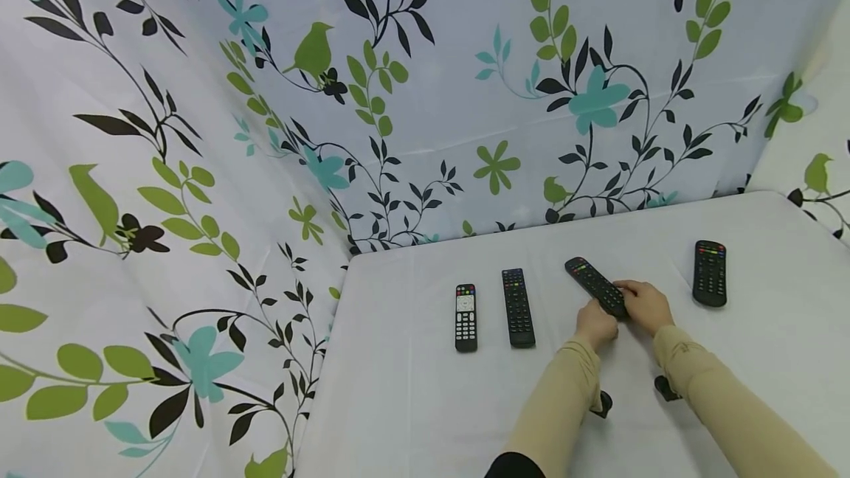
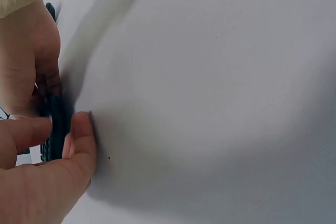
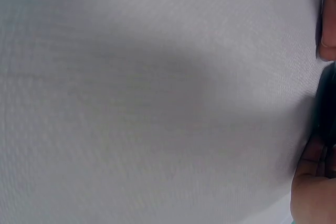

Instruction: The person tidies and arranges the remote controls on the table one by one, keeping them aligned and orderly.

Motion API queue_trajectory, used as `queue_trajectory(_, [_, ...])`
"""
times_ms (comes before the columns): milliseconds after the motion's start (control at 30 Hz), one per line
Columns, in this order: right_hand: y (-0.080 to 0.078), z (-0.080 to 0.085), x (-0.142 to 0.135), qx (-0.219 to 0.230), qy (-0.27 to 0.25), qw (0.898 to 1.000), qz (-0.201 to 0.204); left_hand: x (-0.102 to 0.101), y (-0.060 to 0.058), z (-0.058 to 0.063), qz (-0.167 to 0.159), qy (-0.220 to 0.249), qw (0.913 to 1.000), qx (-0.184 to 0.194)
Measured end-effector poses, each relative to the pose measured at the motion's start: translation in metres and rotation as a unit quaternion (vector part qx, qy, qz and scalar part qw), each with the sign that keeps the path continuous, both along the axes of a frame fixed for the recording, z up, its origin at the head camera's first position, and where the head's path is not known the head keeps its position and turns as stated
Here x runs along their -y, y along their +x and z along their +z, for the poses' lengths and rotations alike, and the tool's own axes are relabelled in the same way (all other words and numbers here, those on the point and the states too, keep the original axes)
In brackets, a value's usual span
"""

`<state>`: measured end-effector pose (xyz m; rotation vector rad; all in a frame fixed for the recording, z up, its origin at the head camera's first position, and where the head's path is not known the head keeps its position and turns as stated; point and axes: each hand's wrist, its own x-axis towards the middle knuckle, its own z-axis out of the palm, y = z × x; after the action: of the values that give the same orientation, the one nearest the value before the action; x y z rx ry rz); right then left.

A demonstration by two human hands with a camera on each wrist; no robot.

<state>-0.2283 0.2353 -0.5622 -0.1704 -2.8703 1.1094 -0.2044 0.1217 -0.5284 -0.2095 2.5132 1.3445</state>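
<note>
A black remote control [image 1: 592,282] lies at a slant in the head view, its top end pointing to the back left. My left hand [image 1: 596,324] pinches its near end; in the left wrist view the thumb is on one side of the remote control [image 2: 59,129] and the fingers on the other. On the right, my right hand [image 1: 645,305] grips the same end from its side. Fingers cover part of the buttons. Only an edge of the remote control [image 3: 326,108] shows in the right wrist view, between parts of both hands at the right border.
Left of the hands lie a black remote control with a white upper panel [image 1: 466,318] and a longer black remote control [image 1: 518,308]. Another black remote control [image 1: 710,274] lies to the right. All are on a white-covered table [image 1: 405,404], with a patterned curtain [image 1: 438,116] behind.
</note>
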Motion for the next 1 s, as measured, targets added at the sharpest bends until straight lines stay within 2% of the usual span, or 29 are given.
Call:
queue_trajectory(167, [0.003,-0.001,0.001,0.013,-0.002,1.000,0.007,-0.001,0.002,0.001,0.004,0.013,0.9999,0.011])
queue_trajectory(300, [0.006,-0.001,0.002,0.020,-0.007,1.000,0.015,0.000,0.003,0.002,0.008,-0.003,0.9998,0.018])
queue_trajectory(500, [0.005,-0.001,0.008,0.023,-0.024,0.999,0.033,0.011,0.000,0.002,-0.012,-0.054,0.9980,-0.032])
queue_trajectory(633, [0.006,-0.003,0.014,0.022,-0.028,0.999,0.032,0.016,-0.001,-0.005,-0.007,-0.051,0.9972,-0.054])
queue_trajectory(867, [0.015,-0.005,0.029,0.003,-0.034,0.999,0.008,0.022,0.004,-0.011,0.017,-0.032,0.9970,-0.068])
queue_trajectory(967, [0.018,-0.004,0.035,-0.002,-0.041,0.999,0.002,0.027,0.001,-0.018,0.006,-0.035,0.9960,-0.081])
queue_trajectory(1000, [0.018,-0.004,0.036,-0.002,-0.042,0.999,0.002,0.030,-0.001,-0.024,-0.006,-0.042,0.9938,-0.102])
